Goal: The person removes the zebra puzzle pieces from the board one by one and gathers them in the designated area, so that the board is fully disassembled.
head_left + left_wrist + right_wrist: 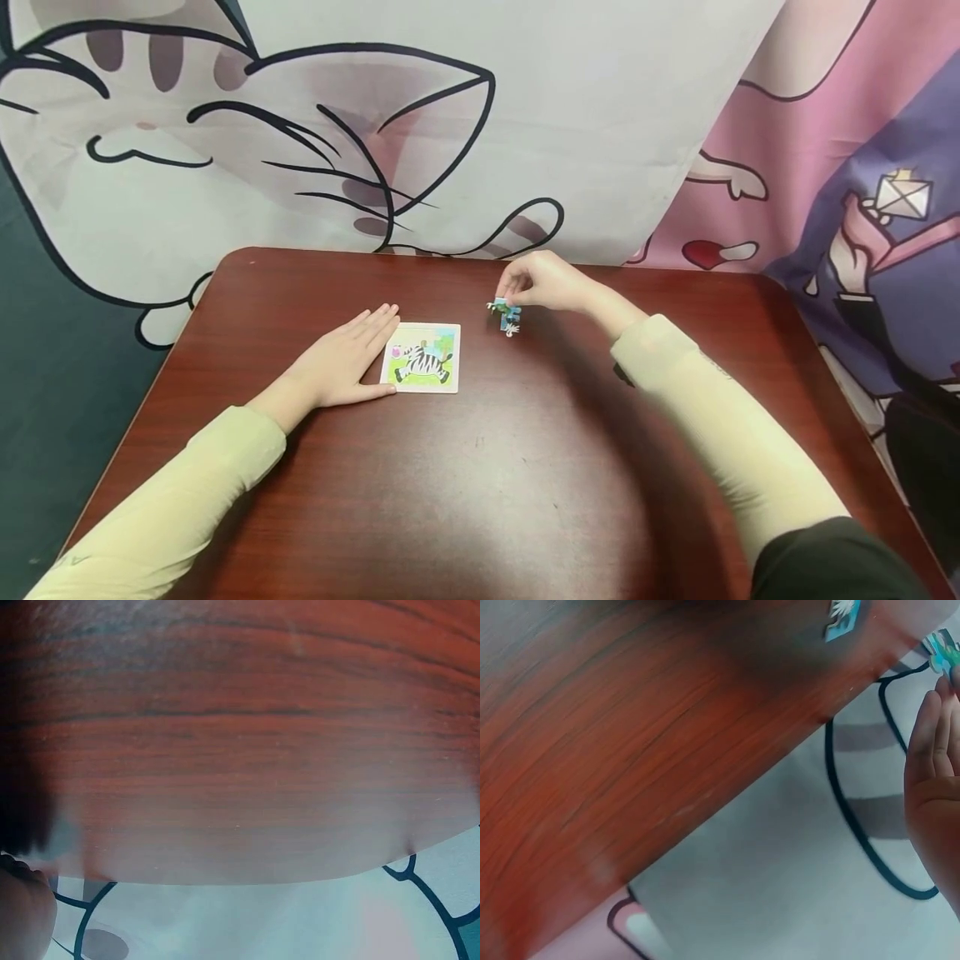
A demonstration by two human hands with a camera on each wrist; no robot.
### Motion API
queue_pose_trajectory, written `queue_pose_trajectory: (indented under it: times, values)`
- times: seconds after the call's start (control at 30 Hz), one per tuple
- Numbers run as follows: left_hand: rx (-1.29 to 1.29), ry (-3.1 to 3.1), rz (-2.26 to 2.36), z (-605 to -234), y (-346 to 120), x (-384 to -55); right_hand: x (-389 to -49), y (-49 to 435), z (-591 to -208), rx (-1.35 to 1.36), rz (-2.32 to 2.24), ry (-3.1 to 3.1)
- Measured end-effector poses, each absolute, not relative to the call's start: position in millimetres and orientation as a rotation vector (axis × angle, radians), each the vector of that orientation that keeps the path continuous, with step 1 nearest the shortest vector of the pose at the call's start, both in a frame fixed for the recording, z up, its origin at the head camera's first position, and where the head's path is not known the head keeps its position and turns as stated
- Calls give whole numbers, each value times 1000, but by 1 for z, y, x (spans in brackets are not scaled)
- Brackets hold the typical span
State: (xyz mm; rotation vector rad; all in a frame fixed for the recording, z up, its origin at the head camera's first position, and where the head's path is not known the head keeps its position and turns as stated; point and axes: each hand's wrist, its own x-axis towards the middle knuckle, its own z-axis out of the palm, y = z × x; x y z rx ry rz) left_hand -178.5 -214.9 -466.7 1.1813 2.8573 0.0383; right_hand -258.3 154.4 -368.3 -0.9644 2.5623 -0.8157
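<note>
A small square puzzle board (424, 388) with a pale border and a zebra picture lies on the table, left of centre. My left hand (347, 357) rests flat beside it, fingers straight, with fingertips and thumb tip at its left edge. Farther right, my right hand (551, 282) pinches a small blue-and-green jigsaw piece (943, 652) between thumb and fingers, above the tabletop. Another blue jigsaw piece with a white pattern (842, 620) lies on the table just under that hand. In the left wrist view, only a bit of the left hand (25, 911) shows at the lower left corner.
The reddish-brown wooden table (480, 500) has rounded far corners. Right behind its far edge hangs a white cloth (600, 125) printed with a cartoon cat, joined by a pink and purple part on the right. Something dark (922, 458) stands beyond the right edge.
</note>
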Motion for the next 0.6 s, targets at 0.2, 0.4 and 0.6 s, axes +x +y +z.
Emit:
queue_pose_trajectory:
  times: [0.2,0.4,0.6]
  values:
    - [1186,2860,57,-467,-215,-177,-260,173,-372,-919,-802,2551]
    - [1197,2866,63,-468,-215,-177,-262,191,-382,-850,-770,2548]
    - [1195,2870,67,-469,-216,-178,-263,203,-395,-797,-776,2542]
